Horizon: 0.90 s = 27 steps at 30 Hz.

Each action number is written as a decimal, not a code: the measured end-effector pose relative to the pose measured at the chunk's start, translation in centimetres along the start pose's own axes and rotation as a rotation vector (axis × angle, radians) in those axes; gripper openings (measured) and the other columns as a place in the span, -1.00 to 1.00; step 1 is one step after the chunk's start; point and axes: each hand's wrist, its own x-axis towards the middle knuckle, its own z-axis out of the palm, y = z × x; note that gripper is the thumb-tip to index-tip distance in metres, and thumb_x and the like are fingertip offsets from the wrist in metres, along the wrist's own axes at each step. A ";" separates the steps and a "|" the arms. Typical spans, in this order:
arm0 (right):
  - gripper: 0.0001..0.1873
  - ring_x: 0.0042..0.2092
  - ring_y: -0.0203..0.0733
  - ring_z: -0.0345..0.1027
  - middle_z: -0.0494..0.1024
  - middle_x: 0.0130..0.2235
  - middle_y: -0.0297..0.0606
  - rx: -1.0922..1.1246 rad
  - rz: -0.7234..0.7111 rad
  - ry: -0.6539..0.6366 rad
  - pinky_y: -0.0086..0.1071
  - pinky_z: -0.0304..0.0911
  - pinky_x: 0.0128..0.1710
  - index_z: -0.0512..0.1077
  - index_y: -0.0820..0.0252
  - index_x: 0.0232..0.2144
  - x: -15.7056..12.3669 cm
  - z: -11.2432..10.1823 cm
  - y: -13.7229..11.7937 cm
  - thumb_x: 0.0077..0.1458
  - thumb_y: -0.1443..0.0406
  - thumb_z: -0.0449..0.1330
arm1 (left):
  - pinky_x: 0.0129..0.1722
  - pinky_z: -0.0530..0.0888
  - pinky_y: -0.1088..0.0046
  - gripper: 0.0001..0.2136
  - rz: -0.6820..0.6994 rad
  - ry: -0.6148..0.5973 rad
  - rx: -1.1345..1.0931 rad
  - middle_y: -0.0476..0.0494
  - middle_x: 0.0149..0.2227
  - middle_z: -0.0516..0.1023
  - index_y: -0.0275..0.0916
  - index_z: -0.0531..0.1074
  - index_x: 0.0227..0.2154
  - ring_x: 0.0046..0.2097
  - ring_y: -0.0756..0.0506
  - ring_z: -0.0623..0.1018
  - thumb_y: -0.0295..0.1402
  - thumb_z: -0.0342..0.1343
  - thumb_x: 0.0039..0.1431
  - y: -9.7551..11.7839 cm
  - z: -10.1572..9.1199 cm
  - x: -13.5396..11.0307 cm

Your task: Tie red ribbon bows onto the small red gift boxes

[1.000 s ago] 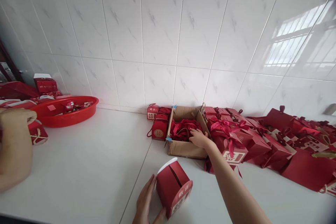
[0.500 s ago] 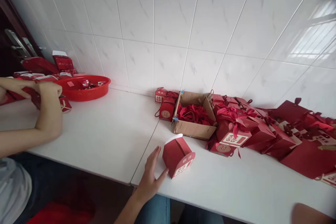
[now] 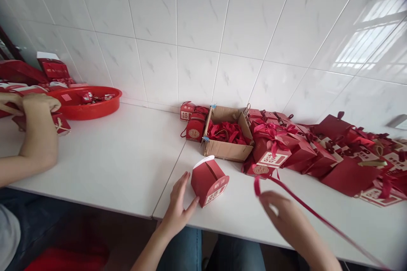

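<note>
A small red gift box [image 3: 209, 181] with a slot in its top and a white flap stands on the white table [image 3: 121, 161]. My left hand [image 3: 179, 205] rests open against the box's left side, fingers spread. My right hand [image 3: 281, 211] is closed in a pinch on a long red ribbon [image 3: 314, 216], which trails from near the fingers down to the lower right. Behind the box sits an open cardboard carton [image 3: 226, 137] full of red ribbons.
Several finished red gift boxes with bows [image 3: 318, 152] are heaped along the wall at the right. Another person's arm [image 3: 34, 139] works on a red box at the left, near a red round tray [image 3: 84, 101]. My knees show below the table edge.
My right hand left the carton, dropped out of view, and now comes back in front of me holding a red ribbon. The left hand stays by the gift box. The view tilted down.
</note>
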 end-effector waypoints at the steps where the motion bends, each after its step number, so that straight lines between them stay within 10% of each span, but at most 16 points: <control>1: -0.66 -0.36 -0.13 0.47 0.58 -0.40 -0.22 -0.027 0.023 -0.139 -0.33 0.33 -0.33 0.53 0.09 -0.52 -1.1 -0.9 -0.3 0.09 0.13 0.03 | 0.19 0.22 0.04 -0.39 0.003 -0.003 0.004 -0.26 0.28 0.02 -0.01 -0.19 0.27 0.28 -0.26 0.10 -0.32 -0.03 0.24 -0.1 0.1 0.1; 8: -0.70 -0.24 -0.17 0.48 0.60 -0.28 -0.31 0.218 0.008 -0.655 -0.37 0.37 -0.22 0.55 0.04 -0.43 -4.5 -2.8 -4.9 0.15 0.26 0.02 | 0.19 0.20 0.03 -0.46 0.091 0.219 0.031 -0.24 0.23 0.13 -0.06 0.01 0.20 0.26 -0.27 0.13 -0.40 0.01 0.18 3.8 -0.6 -0.6; 10: -0.75 -0.22 -0.17 0.49 0.60 -0.24 -0.28 0.311 -0.017 -0.610 -0.36 0.38 -0.20 0.56 0.03 -0.39 -5.0 -2.8 -6.5 0.14 0.26 0.07 | 0.15 0.28 0.11 -0.50 0.188 0.146 -0.062 -0.23 0.15 0.24 -0.05 0.10 0.15 0.20 -0.24 0.24 -0.44 0.02 0.15 6.6 -1.3 -1.4; 15: -0.84 -0.14 -0.09 0.48 0.60 -0.22 -0.22 0.635 -0.111 -0.408 -0.29 0.41 -0.16 0.56 -0.02 -0.29 -6.3 -2.5 -8.6 0.05 0.26 0.20 | 0.12 0.31 0.25 -0.57 0.215 -0.526 -0.298 -0.20 -0.05 0.46 -0.12 0.22 0.06 0.02 -0.19 0.43 -0.23 0.09 0.13 11.7 -1.3 -3.1; 21: -0.82 -0.26 -0.14 0.46 0.55 -0.14 -0.12 0.883 0.231 -0.192 -0.40 0.38 -0.37 0.58 0.07 -0.28 -7.2 -2.1 -6.1 0.05 0.25 0.21 | -0.25 0.38 0.45 -0.65 -0.098 -0.599 -0.387 -0.09 -0.54 0.47 -0.26 0.43 -0.44 -0.38 -0.03 0.49 -0.18 -0.15 0.27 11.6 -0.4 -4.1; 27: -0.79 -0.28 -0.16 0.39 0.55 -0.42 -0.20 1.000 0.512 0.196 -0.41 0.31 -0.34 0.61 0.15 -0.40 -7.0 -3.1 -2.5 -0.09 0.16 0.32 | -0.19 0.29 0.46 -0.62 -0.249 -0.633 -0.396 -0.02 -0.56 0.50 -0.26 0.34 -0.57 -0.41 0.01 0.47 -0.14 -0.10 0.26 10.0 -1.8 -4.3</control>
